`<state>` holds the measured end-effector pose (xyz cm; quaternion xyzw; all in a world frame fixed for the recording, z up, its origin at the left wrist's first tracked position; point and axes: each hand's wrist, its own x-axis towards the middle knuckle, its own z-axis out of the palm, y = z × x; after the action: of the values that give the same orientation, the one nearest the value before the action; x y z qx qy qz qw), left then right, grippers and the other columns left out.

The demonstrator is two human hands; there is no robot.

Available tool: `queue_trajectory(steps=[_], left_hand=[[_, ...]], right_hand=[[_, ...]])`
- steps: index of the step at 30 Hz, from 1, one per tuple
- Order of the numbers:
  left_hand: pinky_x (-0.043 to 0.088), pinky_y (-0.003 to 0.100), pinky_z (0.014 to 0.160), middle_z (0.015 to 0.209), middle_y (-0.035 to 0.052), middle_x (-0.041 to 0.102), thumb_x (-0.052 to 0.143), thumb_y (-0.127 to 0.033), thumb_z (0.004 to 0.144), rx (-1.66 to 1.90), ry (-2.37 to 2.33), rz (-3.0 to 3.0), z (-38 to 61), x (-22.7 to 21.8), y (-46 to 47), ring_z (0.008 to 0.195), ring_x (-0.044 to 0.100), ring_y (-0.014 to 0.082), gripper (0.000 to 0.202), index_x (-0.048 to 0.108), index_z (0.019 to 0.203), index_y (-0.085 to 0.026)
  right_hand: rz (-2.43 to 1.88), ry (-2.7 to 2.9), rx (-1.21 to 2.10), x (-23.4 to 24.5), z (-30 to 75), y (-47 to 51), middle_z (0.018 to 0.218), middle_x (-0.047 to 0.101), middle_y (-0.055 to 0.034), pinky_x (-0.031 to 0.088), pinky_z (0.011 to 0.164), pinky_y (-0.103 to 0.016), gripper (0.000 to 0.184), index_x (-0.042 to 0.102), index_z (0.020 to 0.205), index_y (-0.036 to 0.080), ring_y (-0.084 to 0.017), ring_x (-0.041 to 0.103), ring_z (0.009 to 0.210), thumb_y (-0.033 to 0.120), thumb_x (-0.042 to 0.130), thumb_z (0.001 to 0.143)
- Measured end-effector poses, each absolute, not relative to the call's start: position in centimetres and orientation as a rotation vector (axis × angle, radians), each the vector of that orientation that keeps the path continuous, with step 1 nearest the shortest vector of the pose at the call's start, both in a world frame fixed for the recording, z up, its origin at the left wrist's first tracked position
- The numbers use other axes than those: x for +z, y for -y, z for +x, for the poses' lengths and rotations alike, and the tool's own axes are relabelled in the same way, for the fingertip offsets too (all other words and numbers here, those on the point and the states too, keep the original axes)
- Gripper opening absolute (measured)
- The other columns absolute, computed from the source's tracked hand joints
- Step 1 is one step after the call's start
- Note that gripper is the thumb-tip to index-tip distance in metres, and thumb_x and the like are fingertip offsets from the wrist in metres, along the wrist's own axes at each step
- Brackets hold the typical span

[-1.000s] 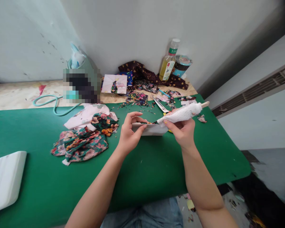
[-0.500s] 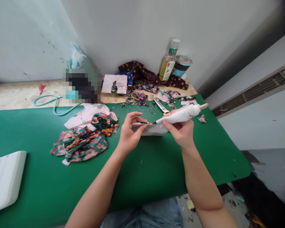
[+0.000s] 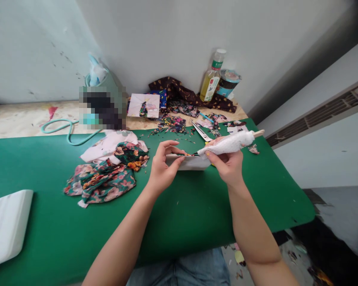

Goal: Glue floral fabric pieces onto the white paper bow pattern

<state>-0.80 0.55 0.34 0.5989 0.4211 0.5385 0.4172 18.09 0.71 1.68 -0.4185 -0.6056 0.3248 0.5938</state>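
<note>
My left hand [image 3: 166, 165] grips the left side of a thin white board [image 3: 192, 163], thumb on the near face and fingers behind. Dark flowered fabric [image 3: 185, 153] shows along the board's top edge. In my right hand [image 3: 226, 161] is a wooden-handled tool wrapped in white cloth [image 3: 228, 143], held aslant with its handle end up to the right. The tool's thin dark tip [image 3: 194, 154] meets the board's top edge by the fabric; whether it goes in is too small to tell. Behind my right hand lie scissors [image 3: 201, 132], their yellow handles mostly hidden.
Crumpled flowered cloth [image 3: 107, 182] lies left on the green mat [image 3: 181, 222]. Fabric scraps [image 3: 171, 123], a white picture board [image 3: 137, 104], an oil-coloured bottle [image 3: 210, 81] and a lidded cup [image 3: 228, 82] line the wall. A white box-like device [image 3: 10, 224] stands at far left.
The wrapped tool has shifted very slightly to the right in my right hand. My left hand and the board stay in place.
</note>
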Motion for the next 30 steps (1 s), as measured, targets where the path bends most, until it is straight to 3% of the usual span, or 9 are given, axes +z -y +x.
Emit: queue_trajectory(steps=[11,30], left_hand=[[0.051,0.031,0.084,0.088,-0.0003,0.069,0.066,-0.015,0.083,1.359,-1.053,1.511,-0.67,0.49,-0.52,0.087,0.069,0.0154,0.035,0.049,0.112,-0.023],[0.052,0.030,0.083,0.088,-0.0006,0.069,0.066,-0.014,0.083,1.348,-1.044,1.521,-0.61,0.56,-0.47,0.087,0.069,0.0148,0.035,0.049,0.112,-0.022]], right_hand=[[-0.907,1.426,0.788,1.76,18.12,-0.66,0.084,0.065,-0.0010,0.057,0.068,-0.029,0.012,0.065,0.089,0.025,-0.017,0.065,0.076,0.018,0.070,0.080],[-0.881,1.478,0.747,1.73,17.96,-0.57,0.089,0.064,-0.0027,0.054,0.066,-0.028,0.012,0.064,0.087,0.023,-0.018,0.065,0.081,0.015,0.068,0.079]])
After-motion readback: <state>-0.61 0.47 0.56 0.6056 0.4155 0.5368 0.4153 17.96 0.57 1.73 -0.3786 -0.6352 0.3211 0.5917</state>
